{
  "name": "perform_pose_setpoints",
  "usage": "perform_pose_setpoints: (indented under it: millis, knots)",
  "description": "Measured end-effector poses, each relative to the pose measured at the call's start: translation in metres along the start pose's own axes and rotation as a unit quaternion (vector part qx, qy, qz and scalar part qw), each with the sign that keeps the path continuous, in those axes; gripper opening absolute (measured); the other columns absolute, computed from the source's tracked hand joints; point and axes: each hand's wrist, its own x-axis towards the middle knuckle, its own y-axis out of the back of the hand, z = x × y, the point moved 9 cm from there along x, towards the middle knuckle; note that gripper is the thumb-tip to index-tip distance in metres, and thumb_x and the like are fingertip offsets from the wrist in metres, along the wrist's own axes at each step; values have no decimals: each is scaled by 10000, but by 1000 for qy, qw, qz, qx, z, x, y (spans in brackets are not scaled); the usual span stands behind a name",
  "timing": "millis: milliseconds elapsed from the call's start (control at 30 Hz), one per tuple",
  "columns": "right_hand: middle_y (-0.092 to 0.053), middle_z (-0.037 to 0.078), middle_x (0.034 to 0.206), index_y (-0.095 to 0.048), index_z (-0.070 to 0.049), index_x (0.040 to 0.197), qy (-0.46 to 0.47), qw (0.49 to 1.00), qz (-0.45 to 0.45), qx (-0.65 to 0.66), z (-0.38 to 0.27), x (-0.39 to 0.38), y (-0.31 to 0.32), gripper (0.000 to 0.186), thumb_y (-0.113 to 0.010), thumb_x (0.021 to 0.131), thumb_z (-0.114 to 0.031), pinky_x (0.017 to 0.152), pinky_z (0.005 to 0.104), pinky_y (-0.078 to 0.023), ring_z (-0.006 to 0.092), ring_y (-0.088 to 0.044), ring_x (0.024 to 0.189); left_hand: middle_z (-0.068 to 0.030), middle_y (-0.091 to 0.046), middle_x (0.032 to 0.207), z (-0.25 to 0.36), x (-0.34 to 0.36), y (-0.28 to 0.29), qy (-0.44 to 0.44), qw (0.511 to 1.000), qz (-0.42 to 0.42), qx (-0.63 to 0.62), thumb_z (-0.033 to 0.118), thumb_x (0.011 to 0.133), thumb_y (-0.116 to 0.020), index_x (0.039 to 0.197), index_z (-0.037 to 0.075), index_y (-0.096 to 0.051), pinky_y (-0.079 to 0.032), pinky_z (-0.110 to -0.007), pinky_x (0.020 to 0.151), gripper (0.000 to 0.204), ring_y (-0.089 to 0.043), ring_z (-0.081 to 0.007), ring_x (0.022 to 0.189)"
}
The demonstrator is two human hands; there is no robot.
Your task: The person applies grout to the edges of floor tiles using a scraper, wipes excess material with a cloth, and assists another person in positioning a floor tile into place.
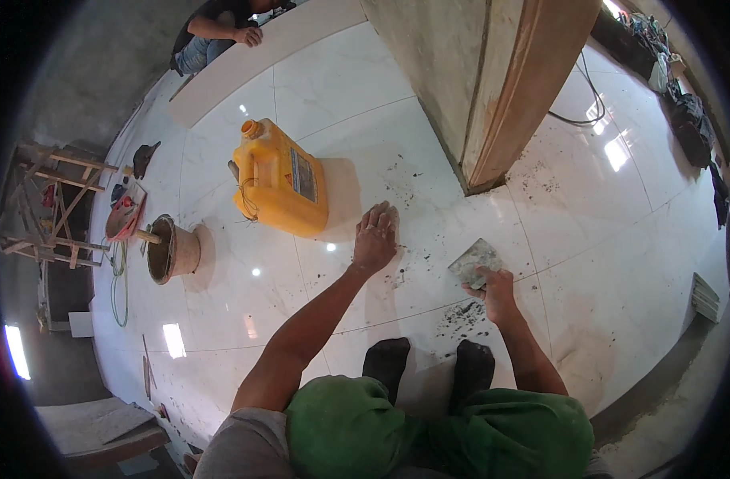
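My right hand is closed around a flat, squarish scraper smeared with grey. Its blade is low over the glossy white floor tiles, beside a tile joint. My left hand lies on or just above the tiles with its fingers stretched out, holding nothing. Dark crumbs are scattered near my feet, and more debris lies beyond my left hand. Left of that hand stands a yellow jerrycan with an open mouth and a wire tied at its handle.
A mortar bucket sits at the left, near a red-rimmed pan and a wooden scaffold. A wooden door frame juts in at the far side. Beyond, a person crouches behind a long pale panel. Bags line the right wall.
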Motion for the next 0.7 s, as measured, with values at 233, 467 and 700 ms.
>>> perform_pose_setpoints:
  millis: [233, 467, 700]
  knots:
    - [-757, 148, 1072, -698, 85, 1197, -26, 996, -80, -40, 1, -13, -39, 337, -743, 963, -154, 770, 416, -675, 291, -776, 872, -148, -715, 1312, -11, 5, 16, 98, 990, -92, -45, 210, 1041, -639, 1377, 113, -673, -556, -466, 1018, 351, -650, -355, 1246]
    - [-756, 81, 985, -761, 47, 1100, -9, 953, -222, -206, 7, -22, -74, 266, -775, 960, -178, 676, 344, -582, 172, -713, 768, -96, -804, 1087, 58, 14, 25, 97, 893, -116, -425, 258, 1008, -767, 1030, 26, -777, -582, -352, 804, 234, -735, -202, 895]
    - [-745, 43, 963, -752, 22, 1098, 4, 982, -161, -103, 0, -18, -64, 258, -784, 971, -201, 777, 339, -538, 147, -693, 834, -12, -726, 888, 95, 2, -1, 264, 780, -285, -490, 341, 1037, -780, 1004, 29, -762, -518, -302, 718, 314, -619, -99, 768]
